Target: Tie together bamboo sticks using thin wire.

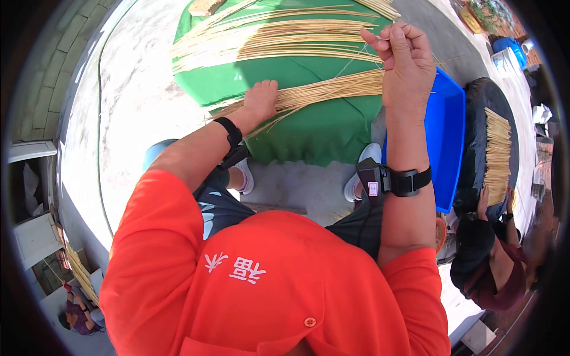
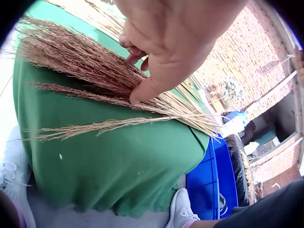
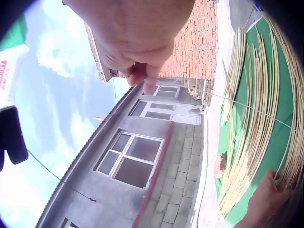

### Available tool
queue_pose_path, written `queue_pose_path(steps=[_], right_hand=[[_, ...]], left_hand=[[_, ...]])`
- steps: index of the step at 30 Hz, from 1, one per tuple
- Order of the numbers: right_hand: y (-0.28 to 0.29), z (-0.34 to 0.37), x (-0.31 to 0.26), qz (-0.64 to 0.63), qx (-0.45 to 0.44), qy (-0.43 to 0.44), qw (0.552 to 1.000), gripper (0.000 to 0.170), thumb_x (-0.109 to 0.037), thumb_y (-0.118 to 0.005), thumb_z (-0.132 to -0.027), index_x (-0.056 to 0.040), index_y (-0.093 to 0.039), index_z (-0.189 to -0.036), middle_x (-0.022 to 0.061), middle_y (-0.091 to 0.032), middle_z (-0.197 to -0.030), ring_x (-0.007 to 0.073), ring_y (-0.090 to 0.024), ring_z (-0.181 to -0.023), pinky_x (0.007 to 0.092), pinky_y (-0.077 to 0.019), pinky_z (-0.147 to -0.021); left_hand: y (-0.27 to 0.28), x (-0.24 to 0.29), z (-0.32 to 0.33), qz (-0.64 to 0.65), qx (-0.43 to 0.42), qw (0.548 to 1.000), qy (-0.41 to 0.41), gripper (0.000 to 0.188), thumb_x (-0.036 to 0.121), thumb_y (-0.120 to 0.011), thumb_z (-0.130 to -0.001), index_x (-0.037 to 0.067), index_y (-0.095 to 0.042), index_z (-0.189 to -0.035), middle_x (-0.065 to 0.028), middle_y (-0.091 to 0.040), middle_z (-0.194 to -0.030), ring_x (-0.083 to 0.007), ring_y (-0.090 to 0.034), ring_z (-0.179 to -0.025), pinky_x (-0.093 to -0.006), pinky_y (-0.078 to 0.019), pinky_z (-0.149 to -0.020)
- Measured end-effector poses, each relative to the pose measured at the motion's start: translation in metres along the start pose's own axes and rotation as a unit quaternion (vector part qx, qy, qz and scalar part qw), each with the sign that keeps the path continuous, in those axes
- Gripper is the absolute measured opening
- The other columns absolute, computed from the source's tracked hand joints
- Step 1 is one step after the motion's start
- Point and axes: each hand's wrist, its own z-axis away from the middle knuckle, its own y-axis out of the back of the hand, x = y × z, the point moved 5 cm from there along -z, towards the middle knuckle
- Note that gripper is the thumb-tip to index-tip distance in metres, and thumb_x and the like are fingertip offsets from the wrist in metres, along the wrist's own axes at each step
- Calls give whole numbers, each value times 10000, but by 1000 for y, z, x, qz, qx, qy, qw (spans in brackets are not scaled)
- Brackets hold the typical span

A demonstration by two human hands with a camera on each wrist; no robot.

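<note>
A bundle of thin straw-coloured stalks (image 1: pixel 332 86) with reddish-brown brushy heads (image 2: pixel 71 57) lies on a green cloth (image 1: pixel 309 137). My left hand (image 1: pixel 260 99) rests over the bundle near the heads; in the left wrist view the thumb and fingers of that hand (image 2: pixel 166 47) hold it from both sides. To the right, my right hand (image 1: pixel 409 71) is raised above the stalk ends, thumb and fingertips pinching a thin pale string (image 1: pixel 351 60). That string (image 3: pixel 251 107) crosses above the cloth in the right wrist view. One light stalk head (image 2: pixel 95 127) lies apart from the bundle.
More loose stalks (image 1: pixel 279 41) lie across the cloth's far side, near a brick piece (image 1: pixel 205 6). A blue bin (image 1: pixel 445 130) stands at the right. Beyond it, another person (image 1: pixel 493 261) touches stalks (image 1: pixel 497 154) on a dark round surface. A second person (image 1: pixel 77 314) is at lower left.
</note>
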Motion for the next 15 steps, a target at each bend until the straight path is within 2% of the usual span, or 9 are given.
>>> queue_pose_path(steps=[1, 2, 4, 6, 8, 10, 12, 14, 15], right_hand=[[5, -1, 1, 5, 18, -2, 1000, 53, -57, -500, -872, -6, -504, -858, 52, -557, -727, 147, -603, -688, 282, -527, -725], [7, 0, 1, 4, 18, -2, 1000, 53, -57, -500, -872, -6, -504, -858, 52, -557, -727, 147, -603, -688, 282, -527, -725], [14, 3, 6, 50, 61, -66, 995, 54, -54, -503, -873, -4, -501, -854, 56, -529, -755, 102, -531, -638, 375, -528, -792], [17, 5, 10, 48, 64, -69, 994, 56, -56, -506, -872, -2, -502, -857, 57, -530, -755, 102, -532, -637, 372, -529, -789], [19, 7, 12, 45, 67, -73, 994, 58, -58, -509, -871, -1, -503, -860, 58, -531, -755, 103, -534, -636, 368, -530, -786], [18, 6, 8, 38, 71, -46, 996, 59, -59, -500, -871, -3, -505, -853, 53, -550, -733, 102, -557, -624, 314, -539, -726], [14, 4, 2, 23, 63, -14, 998, 56, -56, -502, -870, -3, -502, -853, 54, -552, -734, 99, -553, -624, 324, -539, -733], [10, 2, -5, 9, 54, 18, 998, 53, -53, -503, -869, -2, -500, -852, 56, -553, -736, 96, -549, -623, 333, -539, -739], [8, 2, -9, 10, 49, 31, 998, 48, -47, -504, -867, -3, -497, -850, 58, -555, -742, 94, -545, -628, 343, -539, -745]], left_hand=[[8, -11, -4, -1, 18, 1000, 20, 567, 242, -777, -538, 56, -443, -956, -110, -507, -985, -284, -511, -959, -384, -461, -787], [14, -20, -6, -1, 35, 999, 40, 558, 232, -772, -543, 58, -447, -963, -104, -506, -988, -285, -510, -961, -387, -463, -787], [26, -25, -5, 1, 15, 998, 55, 509, 209, -749, -580, 60, -456, -970, -105, -508, -1005, -280, -511, -962, -377, -466, -787], [28, -26, -4, 4, -8, 998, 70, 461, 186, -726, -618, 61, -466, -977, -106, -509, -1022, -275, -513, -963, -367, -470, -788], [31, -21, -5, 4, 28, 998, 48, 464, 159, -702, -634, 64, -463, -1020, -111, -504, -1034, -280, -511, -953, -373, -470, -785], [28, -20, -9, -1, 52, 997, 56, 460, 158, -698, -621, 74, -468, -1011, -97, -509, -1008, -282, -510, -948, -384, -466, -787], [26, -22, -14, -6, 76, 995, 61, 457, 156, -694, -608, 84, -472, -1001, -82, -513, -981, -284, -508, -943, -395, -462, -789], [20, -25, -18, -41, 50, 998, 28, 318, 128, -611, -667, 94, -512, -967, -70, -532, -953, -273, -501, -954, -389, -466, -774], [19, -28, -18, -40, 52, 997, 27, 318, 128, -611, -667, 94, -512, -967, -70, -532, -953, -273, -501, -954, -389, -466, -774]])
